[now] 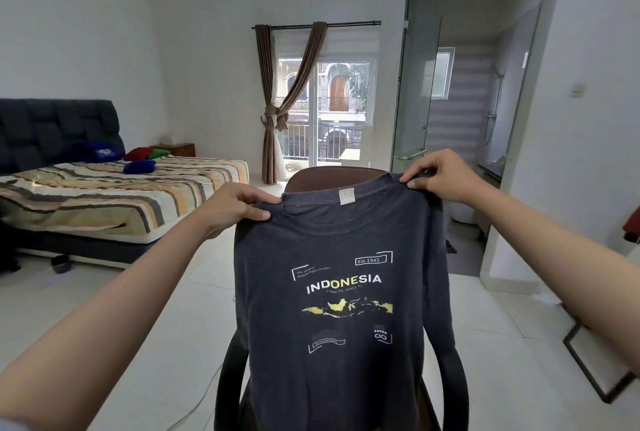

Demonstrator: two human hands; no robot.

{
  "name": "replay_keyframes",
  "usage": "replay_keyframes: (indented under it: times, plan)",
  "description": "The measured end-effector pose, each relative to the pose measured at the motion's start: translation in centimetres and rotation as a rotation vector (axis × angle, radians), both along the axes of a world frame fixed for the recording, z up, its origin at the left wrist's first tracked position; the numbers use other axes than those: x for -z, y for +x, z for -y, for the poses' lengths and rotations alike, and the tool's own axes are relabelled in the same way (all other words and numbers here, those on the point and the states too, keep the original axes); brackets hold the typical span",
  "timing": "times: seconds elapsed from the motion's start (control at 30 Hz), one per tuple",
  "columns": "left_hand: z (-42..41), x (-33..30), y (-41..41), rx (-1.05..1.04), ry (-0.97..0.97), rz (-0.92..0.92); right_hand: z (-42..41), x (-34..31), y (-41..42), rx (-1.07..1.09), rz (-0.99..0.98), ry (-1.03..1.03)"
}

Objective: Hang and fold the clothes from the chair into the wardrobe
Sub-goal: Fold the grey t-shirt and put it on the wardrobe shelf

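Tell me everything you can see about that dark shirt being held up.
The shirt is dark grey, soft knit by its look, with a pale neck label and a front print reading INDONESIA over a yellow map. It hangs upright, print facing the camera, in front of a chair. The left hand and right hand pinch its shoulders. Its hem is out of view.

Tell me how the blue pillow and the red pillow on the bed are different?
The blue pillow lies nearer the middle of the bed; the red pillow sits further back, by the headboard. The red pillow touches a green pillow; the blue pillow lies apart. Both are small and rest on the striped sheet.
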State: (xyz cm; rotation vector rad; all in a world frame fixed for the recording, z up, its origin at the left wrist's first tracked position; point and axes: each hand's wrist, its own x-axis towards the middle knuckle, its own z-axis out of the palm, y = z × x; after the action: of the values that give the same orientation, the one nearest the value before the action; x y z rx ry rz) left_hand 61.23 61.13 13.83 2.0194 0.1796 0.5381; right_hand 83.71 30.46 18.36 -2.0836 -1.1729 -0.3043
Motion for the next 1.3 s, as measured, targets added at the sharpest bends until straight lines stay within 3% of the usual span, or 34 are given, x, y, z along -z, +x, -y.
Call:
replay_keyframes:
  times: [0.1,0.27,0.4,0.73,1.07,1.3]
  plan:
    - [0.4,-0.5,0.3,-0.005,0.048,-0.062,0.1,0.1,-0.3,0.014,0.001,-0.013]
    - [0.2,-1.1,0.2,0.054,-0.085,-0.184,0.1,0.7,-0.5,0.084,0.048,-0.073]
    - [0.6,-1.9,0.3,-0.029,0.145,-0.244,-0.1,0.9,-0.8,0.091,0.032,-0.117]
    - [2.9,-2.8,1.3,-0.204,0.238,-0.177,-0.8,1.3,-1.8,0.086,-0.055,-0.086]
    - [2.8,-2.8,1.5,-0.163,0.383,-0.049,-0.3,1.7,-2.1,0.067,0.087,-0.323]
    - [4.1,-3.4,1.6,-0.090,0.324,0.049,-0.1,1.8,-1.8,0.142,0.148,-0.185]
